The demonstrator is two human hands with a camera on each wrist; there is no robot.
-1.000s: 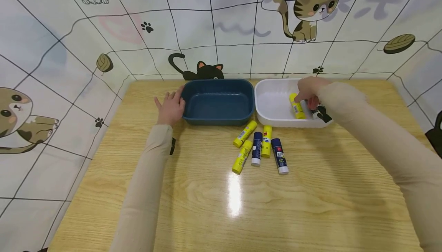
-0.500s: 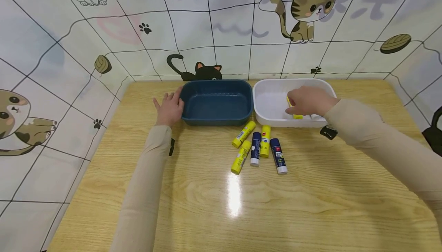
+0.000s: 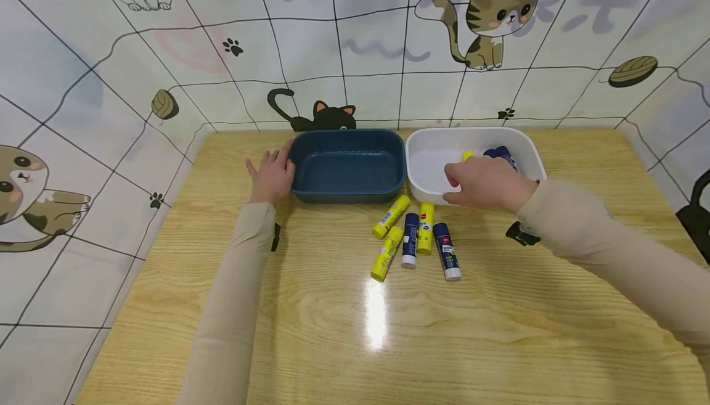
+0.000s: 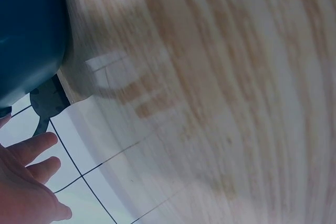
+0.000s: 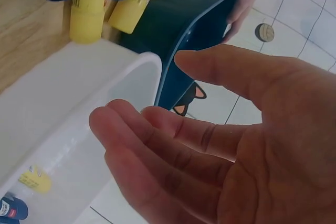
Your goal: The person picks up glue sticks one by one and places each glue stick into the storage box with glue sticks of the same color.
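Observation:
My left hand rests with its fingers on the left rim of the dark blue bin. Over the front part of the white bin hovers my right hand, thumb and fingers apart; the right wrist view shows nothing between them. Inside the white bin, partly hidden by that hand, lie a yellow glue stick and dark blue glue sticks. In front of the bins, several glue sticks lie on the table: yellow ones and dark blue ones.
Both bins stand side by side at the back of the wooden table. Behind them rises a white cloth backdrop printed with cats and lines. The dark blue bin holds nothing visible.
My right hand has come from the right part of the white bin toward its front left, uncovering the blue sticks inside. The left hand has stayed at the blue bin's rim.

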